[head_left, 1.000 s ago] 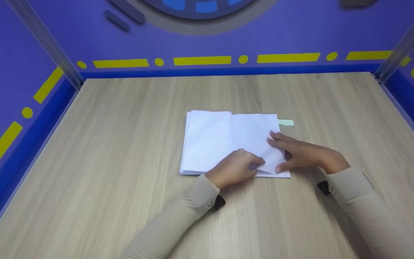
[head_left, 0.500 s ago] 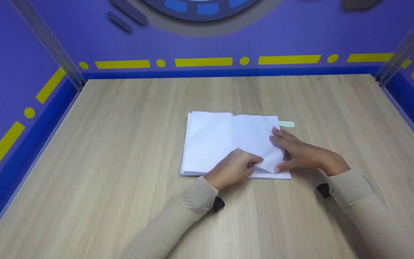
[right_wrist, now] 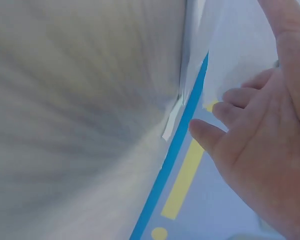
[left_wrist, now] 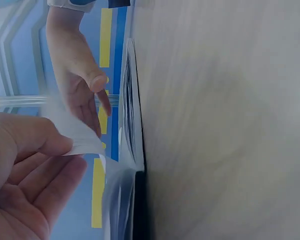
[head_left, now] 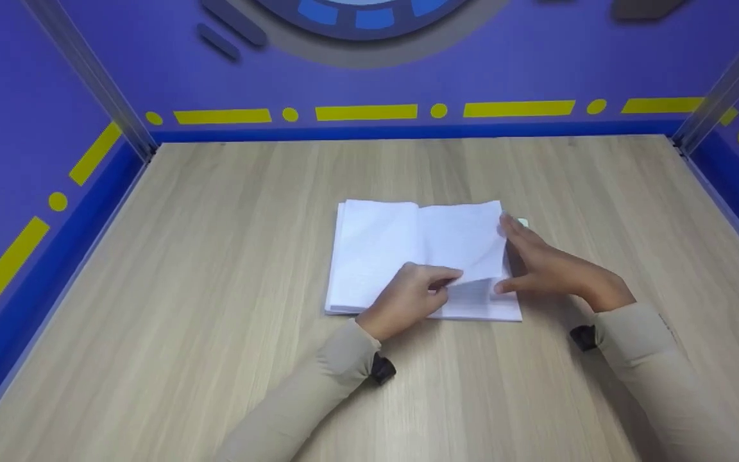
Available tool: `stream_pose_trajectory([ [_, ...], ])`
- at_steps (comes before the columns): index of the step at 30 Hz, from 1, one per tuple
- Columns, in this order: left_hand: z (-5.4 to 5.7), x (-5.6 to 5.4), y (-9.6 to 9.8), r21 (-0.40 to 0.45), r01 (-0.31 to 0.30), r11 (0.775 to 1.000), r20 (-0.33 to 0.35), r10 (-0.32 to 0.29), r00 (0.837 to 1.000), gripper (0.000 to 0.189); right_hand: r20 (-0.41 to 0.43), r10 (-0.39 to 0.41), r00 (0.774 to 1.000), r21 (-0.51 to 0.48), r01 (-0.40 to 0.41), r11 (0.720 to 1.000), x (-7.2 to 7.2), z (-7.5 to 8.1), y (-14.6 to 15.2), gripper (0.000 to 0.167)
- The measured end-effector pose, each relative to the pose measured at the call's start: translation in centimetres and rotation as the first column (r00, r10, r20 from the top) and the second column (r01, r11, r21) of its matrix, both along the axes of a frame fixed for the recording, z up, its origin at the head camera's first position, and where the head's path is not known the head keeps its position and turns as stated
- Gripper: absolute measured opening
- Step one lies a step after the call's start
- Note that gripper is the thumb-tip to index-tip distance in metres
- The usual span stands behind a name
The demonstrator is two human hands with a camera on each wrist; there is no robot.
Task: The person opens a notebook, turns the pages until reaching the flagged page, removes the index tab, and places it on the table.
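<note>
An open notebook with white pages lies on the table. My left hand pinches the lower edge of a right-hand page between thumb and fingers, and that page is lifted off the lined one beneath. In the left wrist view the page sits between the thumb and fingers of the left hand. My right hand stays at the notebook's right edge, fingers extended, its fingertips by the lifted page's outer edge. In the right wrist view the right hand holds nothing.
A pale green tab sticks out past the notebook's upper right edge, partly hidden by the right hand. The wooden table is bordered by blue panels with yellow marks at the back and sides.
The left hand has drawn the page's lower edge up and slightly left, baring more of the page beneath. My right hand has shifted outward to the right, off the page's face.
</note>
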State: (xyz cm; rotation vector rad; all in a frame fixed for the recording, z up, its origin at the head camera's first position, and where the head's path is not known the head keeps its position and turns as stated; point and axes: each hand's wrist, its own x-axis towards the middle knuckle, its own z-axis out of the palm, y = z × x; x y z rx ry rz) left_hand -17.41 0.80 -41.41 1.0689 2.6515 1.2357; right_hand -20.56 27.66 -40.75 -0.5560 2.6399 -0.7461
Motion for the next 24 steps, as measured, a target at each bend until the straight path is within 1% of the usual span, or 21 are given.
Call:
stream_pose_trajectory([
  [2, -0.1, 0.0, -0.1, 0.073, -0.018, 0.997, 0.018, 0.016, 1.000, 0.032, -0.007, -0.020, 1.000, -0.014, 0.020, 1.000, -0.1, 0.2, 0.0, 0.124],
  [4, -0.1, 0.0, -0.3, 0.144, -0.041, 0.989, 0.046, 0.034, 0.998, 0.033, -0.014, -0.032, 0.999, -0.028, 0.032, 0.999, -0.1, 0.3, 0.1, 0.124],
  [7, 0.1, 0.0, -0.6, 0.238, -0.096, 0.967, 0.095, 0.075, 0.993, 0.033, -0.022, -0.034, 0.999, -0.032, 0.033, 0.999, 0.0, 0.2, 0.1, 0.123],
  [9, 0.2, -0.1, -0.8, 0.279, -0.157, 0.947, 0.124, 0.127, 0.984, 0.026, -0.020, -0.032, 0.999, -0.025, 0.031, 0.999, 0.0, 0.1, 0.0, 0.123],
  [12, 0.5, -0.5, -1.3, 0.330, -0.255, 0.909, 0.149, 0.216, 0.965, 0.019, -0.013, -0.022, 1.000, -0.020, 0.022, 1.000, 0.1, -0.2, 0.0, 0.122],
  [14, 0.7, -0.8, -1.7, 0.359, -0.314, 0.879, 0.176, 0.266, 0.948, 0.019, -0.003, -0.014, 1.000, -0.017, 0.014, 1.000, 0.2, -0.3, 0.0, 0.120],
  [15, 0.8, -0.9, -1.9, 0.375, -0.333, 0.865, 0.193, 0.279, 0.941, 0.022, -0.002, -0.007, 1.000, -0.017, 0.007, 1.000, 0.2, -0.3, 0.0, 0.120],
  [16, 1.0, -1.1, -2.1, 0.393, -0.353, 0.849, 0.216, 0.288, 0.933, 0.028, -0.003, 0.003, 1.000, -0.015, -0.003, 1.000, 0.2, -0.4, 0.0, 0.119],
  [18, 1.2, -1.4, -2.6, 0.415, -0.389, 0.822, 0.260, 0.302, 0.917, 0.034, -0.006, 0.023, 1.000, -0.013, -0.023, 1.000, 0.2, -0.5, 0.0, 0.118],
  [22, 1.6, -2.0, -3.6, 0.427, -0.450, 0.784, 0.313, 0.339, 0.887, 0.038, -0.012, 0.053, 0.999, 0.009, -0.053, 0.999, 0.2, -0.6, -0.2, 0.115],
  [24, 1.6, -2.2, -4.1, 0.429, -0.474, 0.769, 0.333, 0.353, 0.874, 0.039, -0.006, 0.056, 0.998, 0.028, -0.056, 0.998, 0.2, -0.6, -0.2, 0.114],
])
